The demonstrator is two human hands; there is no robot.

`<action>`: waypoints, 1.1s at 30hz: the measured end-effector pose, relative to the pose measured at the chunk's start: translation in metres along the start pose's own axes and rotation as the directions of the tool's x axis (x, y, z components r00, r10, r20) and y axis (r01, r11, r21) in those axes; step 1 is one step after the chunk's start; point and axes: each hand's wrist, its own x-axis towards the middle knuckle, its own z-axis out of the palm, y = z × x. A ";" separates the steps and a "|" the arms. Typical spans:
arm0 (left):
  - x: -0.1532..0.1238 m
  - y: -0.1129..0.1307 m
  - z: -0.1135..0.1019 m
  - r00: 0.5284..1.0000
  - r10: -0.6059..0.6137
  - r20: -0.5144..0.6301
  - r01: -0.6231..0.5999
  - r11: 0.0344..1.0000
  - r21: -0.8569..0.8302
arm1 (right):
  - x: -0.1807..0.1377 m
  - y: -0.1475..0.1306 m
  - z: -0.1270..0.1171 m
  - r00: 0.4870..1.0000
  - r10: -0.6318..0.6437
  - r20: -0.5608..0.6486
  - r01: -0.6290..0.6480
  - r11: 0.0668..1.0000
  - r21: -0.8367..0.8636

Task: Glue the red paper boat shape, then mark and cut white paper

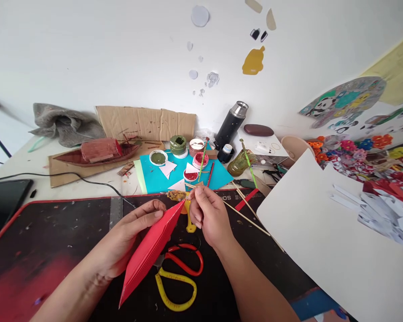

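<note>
My left hand [134, 235] is closed around a folded stack of red paper [151, 250], held on edge above the black mat [53, 250]. Its top corner points toward my right hand [208, 214]. That hand pinches a thin wooden stick [245, 217], which runs off to the right across the mat. Below both hands lie scissors [179, 277] with red and yellow handles. A yellow tool [189, 219] lies just behind the red paper's tip.
A teal sheet [154, 179] carries paint pots and white paper triangles. Behind it stand a black flask [231, 125], cardboard and a red model boat [97, 152]. A large white sheet [325, 241] covers the right side, beside paper flowers and scraps. A dark tablet [3, 199] lies far left.
</note>
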 end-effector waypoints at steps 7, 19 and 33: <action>0.002 -0.003 -0.004 1.000 0.001 0.030 -0.002 1.000 0.014 | -0.002 -0.001 0.003 0.999 0.025 0.046 -0.023 0.999 -0.046; 0.000 -0.003 -0.002 0.994 -0.059 0.091 0.060 0.998 -0.015 | -0.001 0.002 0.001 0.999 0.038 0.011 -0.038 0.999 0.002; -0.002 -0.001 0.010 0.990 -0.061 0.125 0.065 0.998 -0.021 | -0.004 -0.001 0.002 0.996 0.057 0.064 -0.054 0.997 -0.045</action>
